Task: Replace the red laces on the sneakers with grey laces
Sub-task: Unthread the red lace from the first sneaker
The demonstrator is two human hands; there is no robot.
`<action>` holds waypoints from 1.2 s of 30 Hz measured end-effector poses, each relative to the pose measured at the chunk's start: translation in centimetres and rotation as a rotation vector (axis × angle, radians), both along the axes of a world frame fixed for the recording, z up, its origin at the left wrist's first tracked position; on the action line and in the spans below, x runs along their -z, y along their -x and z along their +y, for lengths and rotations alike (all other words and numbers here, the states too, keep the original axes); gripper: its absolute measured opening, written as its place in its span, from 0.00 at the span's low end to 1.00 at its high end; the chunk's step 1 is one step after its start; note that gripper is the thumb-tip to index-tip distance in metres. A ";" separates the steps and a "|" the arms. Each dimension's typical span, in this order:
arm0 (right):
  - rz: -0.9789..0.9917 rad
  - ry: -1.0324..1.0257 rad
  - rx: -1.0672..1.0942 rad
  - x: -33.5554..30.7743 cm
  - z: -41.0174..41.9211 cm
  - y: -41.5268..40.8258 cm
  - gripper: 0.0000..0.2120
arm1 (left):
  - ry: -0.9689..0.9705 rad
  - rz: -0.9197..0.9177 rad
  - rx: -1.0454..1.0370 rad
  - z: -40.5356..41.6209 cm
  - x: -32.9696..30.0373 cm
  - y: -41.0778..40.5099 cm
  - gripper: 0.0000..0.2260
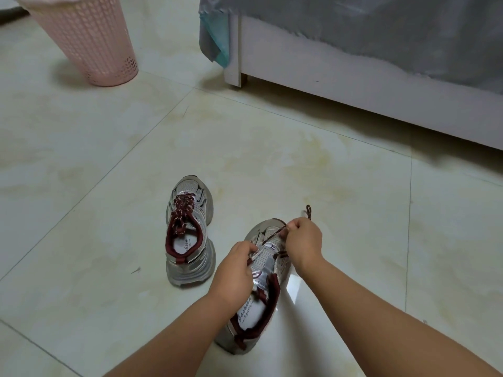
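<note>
Pale tile floor (245, 137), basket (89, 39) far left, well clear. The laced shoe (187, 229) waits beside the near shoe (261, 284). My left hand (234, 273) pinches its tongue steady, I judge; my right hand (302, 240) grips the red lace (275, 235), drawing it out toward open floor.
</note>
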State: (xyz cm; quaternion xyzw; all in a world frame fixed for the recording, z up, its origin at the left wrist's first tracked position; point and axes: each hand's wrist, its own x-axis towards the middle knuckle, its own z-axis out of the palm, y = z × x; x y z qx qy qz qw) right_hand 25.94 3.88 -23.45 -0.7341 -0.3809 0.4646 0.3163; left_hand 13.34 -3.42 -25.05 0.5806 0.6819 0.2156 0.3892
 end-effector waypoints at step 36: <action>-0.196 0.094 -0.643 -0.8 -1.9 -0.3 0.15 | 0.037 0.087 -0.167 -1.8 -0.5 2.5 0.07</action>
